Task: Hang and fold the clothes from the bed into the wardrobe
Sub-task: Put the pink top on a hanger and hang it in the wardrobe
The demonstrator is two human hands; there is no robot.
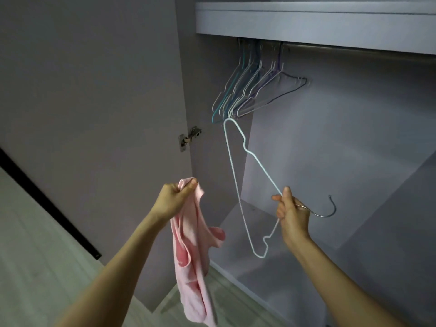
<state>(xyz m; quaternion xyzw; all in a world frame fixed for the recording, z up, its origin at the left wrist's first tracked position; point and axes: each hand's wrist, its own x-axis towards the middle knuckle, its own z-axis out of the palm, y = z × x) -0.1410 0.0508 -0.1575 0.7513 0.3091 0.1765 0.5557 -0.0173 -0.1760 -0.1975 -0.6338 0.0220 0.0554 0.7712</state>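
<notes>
The left hand (174,199) is closed around the upper edge of a pink garment (191,256), pinching the cloth between thumb and fingers, and the rest of the garment hangs limp below the fist, past the forearm, toward the pale wood floor (35,267). The right hand (291,215) grips a white wire hanger (238,185) at its neck, just where the metal hook (326,212) comes out; the hook points away to the right, while the triangular body is tilted so that one shoulder end rises up and to the left and the other drops below the hand. The two hands are held apart at about the same height in front of the open wardrobe (330,138), and garment and hanger do not touch. Inside, under the shelf (306,22), a rail (342,49) carries a bunch of empty hangers (250,90) crowded at its left end, near the upper tip of the held hanger. The wardrobe door (94,90) stands open on the left, with a metal hinge (190,138) at its edge.
</notes>
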